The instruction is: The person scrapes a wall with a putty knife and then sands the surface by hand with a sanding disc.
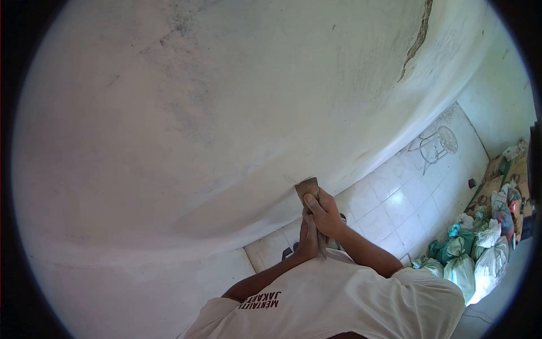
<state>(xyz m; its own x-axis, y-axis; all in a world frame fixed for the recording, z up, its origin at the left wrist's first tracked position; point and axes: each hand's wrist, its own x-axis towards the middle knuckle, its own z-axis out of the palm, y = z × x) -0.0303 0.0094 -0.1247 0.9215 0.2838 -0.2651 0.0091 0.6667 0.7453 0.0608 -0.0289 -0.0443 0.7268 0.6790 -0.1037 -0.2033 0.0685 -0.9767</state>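
My right hand is closed on a scraper, its thumb pressed along the wide, flat, worn blade. The blade's far edge is at the pale plastered wall; whether it touches cannot be told. Just below, my left hand is closed close against the right hand. A narrow grey-brown piece shows beside the left palm. Whether it is part of the scraper or a separate tool is hidden by the hands.
A long crack runs down the wall at upper right. On the tiled floor stands a round stool. Several tied plastic bags and flattened cardboard lie at the right.
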